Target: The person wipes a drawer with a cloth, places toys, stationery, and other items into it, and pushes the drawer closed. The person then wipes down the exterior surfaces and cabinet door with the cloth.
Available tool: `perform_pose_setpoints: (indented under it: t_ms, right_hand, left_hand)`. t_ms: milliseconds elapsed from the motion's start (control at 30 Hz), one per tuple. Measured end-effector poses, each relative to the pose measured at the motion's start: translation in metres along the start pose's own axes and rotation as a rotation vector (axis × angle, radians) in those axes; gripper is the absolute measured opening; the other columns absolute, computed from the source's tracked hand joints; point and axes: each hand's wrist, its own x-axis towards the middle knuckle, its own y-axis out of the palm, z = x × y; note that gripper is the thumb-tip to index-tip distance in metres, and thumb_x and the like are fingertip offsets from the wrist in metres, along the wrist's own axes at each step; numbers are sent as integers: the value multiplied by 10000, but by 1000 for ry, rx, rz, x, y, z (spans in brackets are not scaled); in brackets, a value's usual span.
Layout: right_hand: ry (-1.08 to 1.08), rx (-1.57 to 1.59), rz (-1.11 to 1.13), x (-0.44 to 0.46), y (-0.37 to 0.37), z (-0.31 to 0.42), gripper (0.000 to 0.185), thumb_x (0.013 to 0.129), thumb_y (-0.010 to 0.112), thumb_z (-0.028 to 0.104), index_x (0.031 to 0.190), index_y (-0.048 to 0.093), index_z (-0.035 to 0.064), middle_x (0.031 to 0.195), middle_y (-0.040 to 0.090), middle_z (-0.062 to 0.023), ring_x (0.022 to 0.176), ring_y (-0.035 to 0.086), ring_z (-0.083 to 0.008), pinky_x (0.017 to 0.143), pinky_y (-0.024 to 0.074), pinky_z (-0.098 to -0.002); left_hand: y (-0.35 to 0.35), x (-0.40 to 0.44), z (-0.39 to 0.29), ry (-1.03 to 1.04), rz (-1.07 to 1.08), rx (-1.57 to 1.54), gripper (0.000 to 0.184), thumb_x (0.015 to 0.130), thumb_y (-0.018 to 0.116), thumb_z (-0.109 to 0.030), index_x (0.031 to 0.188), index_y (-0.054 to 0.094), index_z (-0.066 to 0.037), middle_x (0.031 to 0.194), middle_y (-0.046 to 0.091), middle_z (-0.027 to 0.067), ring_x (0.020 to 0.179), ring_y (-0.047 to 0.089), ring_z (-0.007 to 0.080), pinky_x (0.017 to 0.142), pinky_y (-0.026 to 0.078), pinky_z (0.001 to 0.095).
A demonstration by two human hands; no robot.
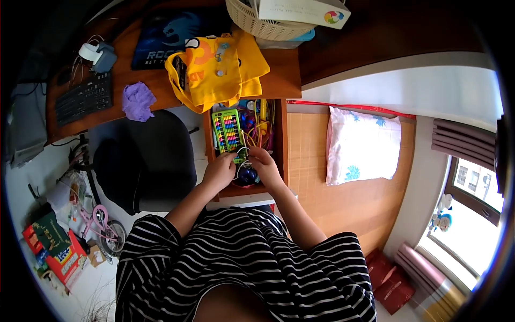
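Both hands are over an open drawer (284,145). My left hand (220,170) and my right hand (264,165) are closed, each on a part of a thin white cable (240,167) that loops between them. Beyond my left hand lies a green abacus (228,131) with coloured beads. A dark blue round object (247,175) sits beneath the cable, between the hands. Yellow cords (264,129) and other small items fill the drawer's right side.
A yellow bag (214,72), purple cloth (138,101), keyboard (85,99) and wicker basket (263,24) are on the desk (120,75). A black chair (166,161) stands left of the drawer. A pillow (363,146) lies at the right.
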Motion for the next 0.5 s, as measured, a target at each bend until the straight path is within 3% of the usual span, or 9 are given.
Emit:
perform_pose_setpoints:
  t_ms: [133,167,267,300,400,433,467,500]
  right_hand:
    - [-136,-27,45,22,27,50,313,867,530,-29,1176,540,15,1101,594,-69,1013,556,-150,887,434,-264]
    - [-96,-40,43,28,32,65,300,875,516,-23,1172,540,11,1078,597,-41,1001,550,-113,860,432,-231]
    - [-166,57,69,51,49,91,288,887,516,-2,1174,534,3,1089,599,-50,1023,549,-119,880,431,-236]
    - [-117,35,53,57,53,102,284,888,512,-2,1171,532,-3,1105,598,-58,1041,547,-128,905,428,-254]
    - [-185,-64,-78,82,62,123,317,860,516,-7,1176,529,18,1118,585,-61,1047,539,-142,912,420,-271]
    - [-247,-54,-150,94,64,125,338,822,545,-3,1160,534,8,944,568,-52,827,509,-109,759,429,-235]
    - [-294,-89,-204,107,62,127,356,791,576,17,1143,523,13,1014,564,-102,923,526,-182,825,433,-298]
    - [-426,-341,-357,121,59,124,402,773,596,35,1163,499,23,1094,531,-139,989,507,-248,874,415,-342]
  left_hand:
    - [-29,8,-24,71,-232,-253,262,851,523,-59,1099,607,-33,1095,620,141,909,625,325,744,501,379]
    - [-34,14,-22,75,-255,-339,277,848,545,-32,1123,578,-31,1097,610,147,950,617,314,783,492,348]
    - [-38,36,0,210,-516,-491,307,857,542,-18,1164,538,-34,1135,582,156,1019,591,301,840,465,317]
    - [-51,37,-8,142,-513,-626,330,869,541,-18,1196,500,-36,1176,552,153,1095,544,290,912,417,313]
    - [-78,51,-5,97,-769,-326,356,873,550,-33,1221,476,-38,1185,527,153,1120,516,305,939,392,336]
    - [-82,60,8,132,-756,-356,415,875,571,-77,1265,431,-44,1218,467,168,1144,467,322,944,381,353]
    - [-85,67,13,75,-746,-346,438,873,578,-93,1277,417,-48,1236,440,172,1142,457,320,931,389,349]
    - [-88,72,17,17,-735,-336,461,871,586,-108,1290,403,-52,1254,413,176,1141,447,318,918,396,344]
